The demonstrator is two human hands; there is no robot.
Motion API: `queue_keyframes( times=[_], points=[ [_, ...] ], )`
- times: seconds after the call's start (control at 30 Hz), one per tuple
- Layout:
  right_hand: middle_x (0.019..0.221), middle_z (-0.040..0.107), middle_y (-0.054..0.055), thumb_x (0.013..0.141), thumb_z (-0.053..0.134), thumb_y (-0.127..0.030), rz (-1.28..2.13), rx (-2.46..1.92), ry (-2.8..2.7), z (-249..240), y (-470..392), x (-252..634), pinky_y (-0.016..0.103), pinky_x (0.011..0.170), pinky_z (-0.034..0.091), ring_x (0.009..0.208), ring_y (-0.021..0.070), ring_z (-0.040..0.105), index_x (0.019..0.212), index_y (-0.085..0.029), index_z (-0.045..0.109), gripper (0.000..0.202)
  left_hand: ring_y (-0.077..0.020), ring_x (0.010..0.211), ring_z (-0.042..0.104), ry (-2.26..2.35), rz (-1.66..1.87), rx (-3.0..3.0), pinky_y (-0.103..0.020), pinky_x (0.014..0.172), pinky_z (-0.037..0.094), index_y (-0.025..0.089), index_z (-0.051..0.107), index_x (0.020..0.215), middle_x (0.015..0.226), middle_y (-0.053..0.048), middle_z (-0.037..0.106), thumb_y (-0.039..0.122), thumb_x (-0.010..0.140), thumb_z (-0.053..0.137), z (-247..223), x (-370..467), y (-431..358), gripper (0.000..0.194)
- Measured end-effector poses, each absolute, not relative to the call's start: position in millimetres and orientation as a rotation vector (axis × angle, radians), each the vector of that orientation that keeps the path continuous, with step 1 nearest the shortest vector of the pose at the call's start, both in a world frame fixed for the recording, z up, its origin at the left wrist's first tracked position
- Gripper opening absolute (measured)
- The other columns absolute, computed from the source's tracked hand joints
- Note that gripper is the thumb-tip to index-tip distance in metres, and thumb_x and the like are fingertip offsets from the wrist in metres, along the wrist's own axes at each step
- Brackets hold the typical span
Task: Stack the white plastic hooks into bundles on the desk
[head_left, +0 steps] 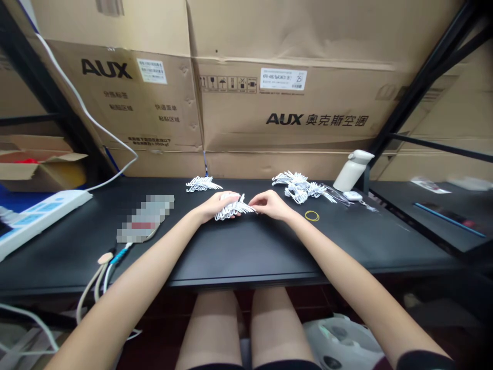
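Wrapped round a bunch of thin white hooks, my left hand is closed just above the black table. The hooks lie side by side, their bent ends to the left and straight ends to the right. My right hand pinches with thumb and index finger at the straight ends; whether it grips one hook or several cannot be made out. Behind my left hand lies a small group of similar white hooks. A larger loose pile of white hooks lies behind and right of my right hand.
A yellow rubber band lies right of my hands. Behind it stand a white bottle and a small white case. On the left are a phone-like blurred device with cables and a power strip. Large cardboard boxes close off the back.
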State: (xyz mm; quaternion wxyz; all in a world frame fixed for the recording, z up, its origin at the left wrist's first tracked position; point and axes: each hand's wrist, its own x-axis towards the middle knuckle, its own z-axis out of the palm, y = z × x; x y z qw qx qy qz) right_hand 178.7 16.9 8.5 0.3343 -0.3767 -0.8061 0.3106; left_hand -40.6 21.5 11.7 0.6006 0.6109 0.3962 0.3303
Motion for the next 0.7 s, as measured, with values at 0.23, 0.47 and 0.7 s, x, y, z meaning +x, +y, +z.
queue_keyframes(
  times=[0.23,0.47,0.7],
  points=[
    [0.064,0.068,0.004,0.065,0.072,-0.03,1.095,-0.993,-1.891,12.1,16.7,178.5,0.024,0.053,0.048,0.053,0.0106,0.055,0.079,-0.011,0.073,0.023,-0.0215,0.07,0.07,0.934,0.787,1.405,-0.03,0.06,0.057,0.015,0.057,0.105,0.082,-0.009,0.072,0.037,0.076,0.071,15.2,-38.9,16.5,0.039],
    [0.061,0.066,0.002,0.065,0.073,-0.028,1.11,-0.941,-1.897,10.2,13.0,173.1,0.024,0.054,0.048,0.053,0.0104,0.056,0.078,-0.01,0.072,0.022,-0.0211,0.071,0.07,0.931,0.808,1.431,-0.029,0.06,0.057,0.014,0.057,0.107,0.084,-0.01,0.073,0.037,0.073,0.074,13.5,-40.8,18.2,0.045],
    [0.069,0.069,0.005,0.068,0.072,-0.032,1.16,-0.863,-1.901,3.6,14.3,169.5,0.025,0.056,0.049,0.057,0.0124,0.059,0.085,-0.01,0.071,0.027,-0.0216,0.07,0.071,0.911,0.832,1.454,-0.032,0.063,0.057,0.013,0.054,0.109,0.084,-0.01,0.073,0.037,0.069,0.077,11.8,-42.6,20.2,0.052]
  ],
)
